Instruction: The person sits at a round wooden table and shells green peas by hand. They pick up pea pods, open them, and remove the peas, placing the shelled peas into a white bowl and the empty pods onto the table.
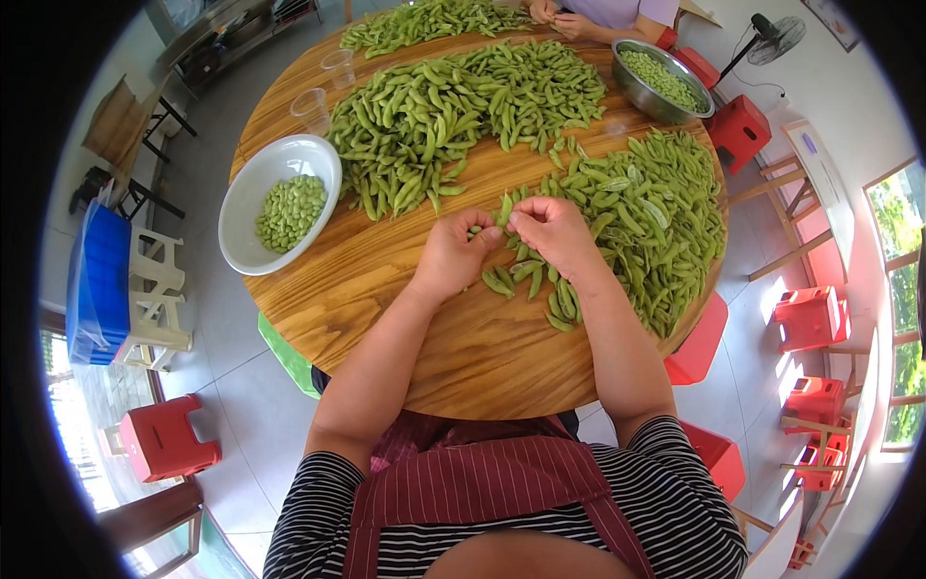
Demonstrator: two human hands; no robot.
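Both hands meet over the round wooden table [347, 304]. Between them is a green soybean pod [505, 208], pinched by my right hand [551, 226] and touching the fingertips of my left hand [463, 246]. Small green beans [474, 231] show in the curled fingers of my left hand. Under and beside my right hand lies a heap of flatter pods [651, 224], some looking split. A larger heap of plump pods [412, 123] rises beyond both hands. To the left, a white bowl [235, 210] holds shelled green beans [291, 211].
Two clear plastic cups [311, 111] stand behind the white bowl. Across the table, a person's hands [561, 20] are near another pod heap [434, 25]. A metal bowl [669, 112] of shelled beans stands at the far right edge. Red stools [698, 340] surround the table's right side.
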